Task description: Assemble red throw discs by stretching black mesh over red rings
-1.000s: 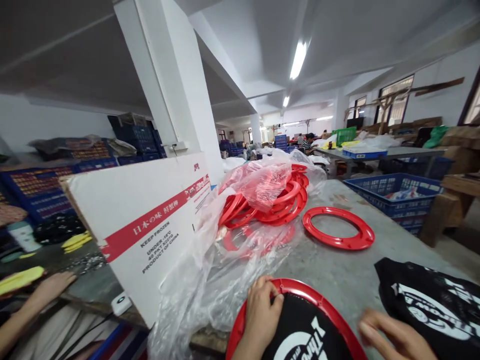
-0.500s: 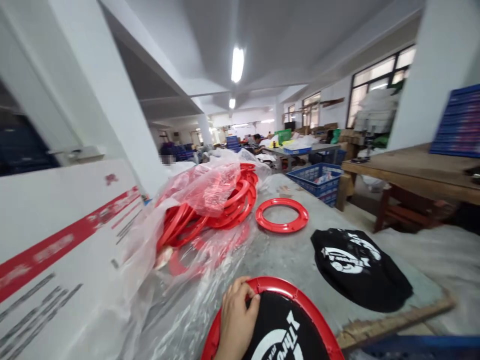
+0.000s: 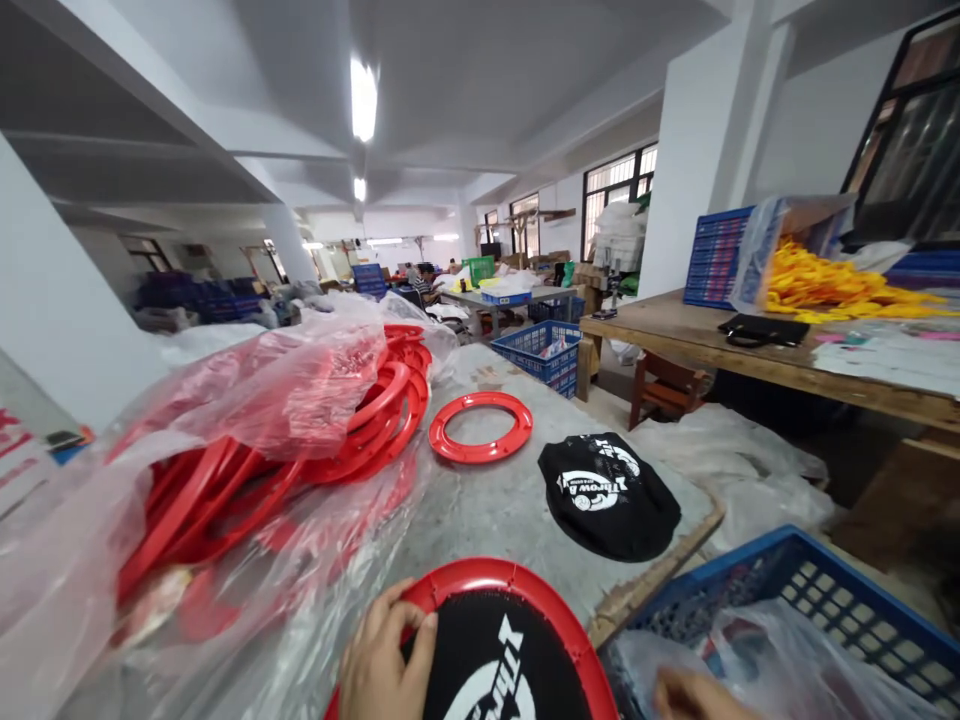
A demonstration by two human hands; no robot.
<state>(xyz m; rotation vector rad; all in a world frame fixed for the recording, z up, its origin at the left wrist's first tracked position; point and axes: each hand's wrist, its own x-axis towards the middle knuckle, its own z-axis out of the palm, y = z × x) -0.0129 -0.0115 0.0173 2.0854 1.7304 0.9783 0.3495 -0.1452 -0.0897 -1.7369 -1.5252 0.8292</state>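
My left hand [image 3: 384,660] grips the left rim of a red plastic ring [image 3: 491,573], its thumb reaching onto the black fabric [image 3: 469,640] with white print that fills the ring. At the bottom edge, my right hand [image 3: 701,692] is blurred and partly cut off, over a blue basket [image 3: 840,570] with clear plastic bags [image 3: 795,650] in it; its fingers do not show clearly. Ahead of the ring lies a loose red ring [image 3: 517,430] on the grey table. To its right is a stack of black printed fabric pieces [image 3: 611,520].
A clear plastic bag [image 3: 292,350] spills many red rings [image 3: 375,440] across the table's left side. Beyond the worn table edge [image 3: 667,565] stand another blue crate [image 3: 540,345] and a wooden table [image 3: 660,325] bearing yellow pieces [image 3: 832,280]. A person [image 3: 425,283] sits far back.
The view has turned right, bringing the blue basket and yellow pieces into sight. My right hand has appeared over the basket. My left hand still holds the ring.
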